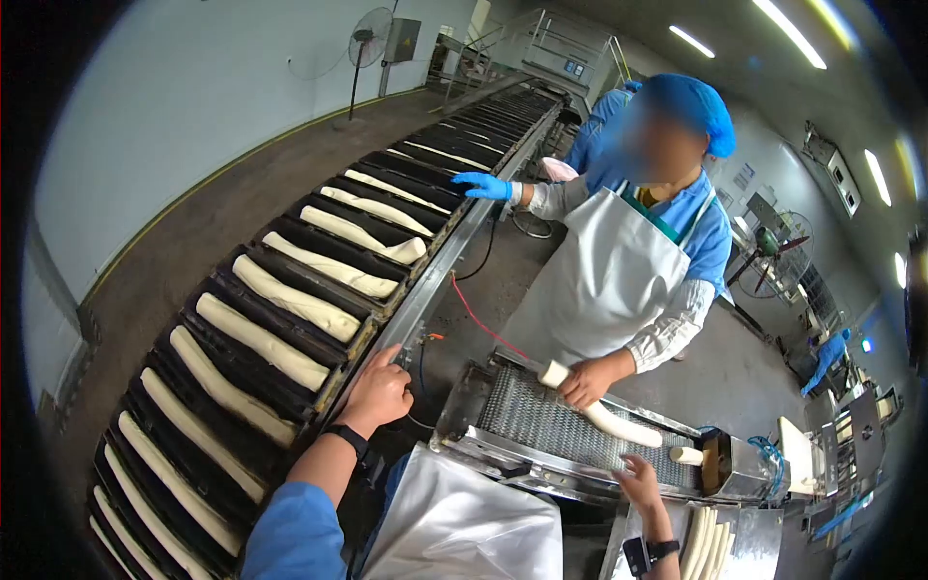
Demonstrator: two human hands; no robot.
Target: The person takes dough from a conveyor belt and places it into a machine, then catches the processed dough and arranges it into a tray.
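My left hand is at the metal rail of the long tray line, index finger stretched out and the other fingers loosely bent, holding nothing. Long pale dough strips, such as this one, lie in the dark trays to its left. Near the front edge of the mesh conveyor, my right hand is open and empty, its fingers spread. Just above it, a long dough roll lies along the mesh, and a short dough piece sits near the conveyor's right end.
Across the conveyor, a co-worker grips dough with a bare hand; their blue-gloved hand rests at the tray line. Several dough rolls lie on a metal surface at the lower right. Standing fans and other people are farther back.
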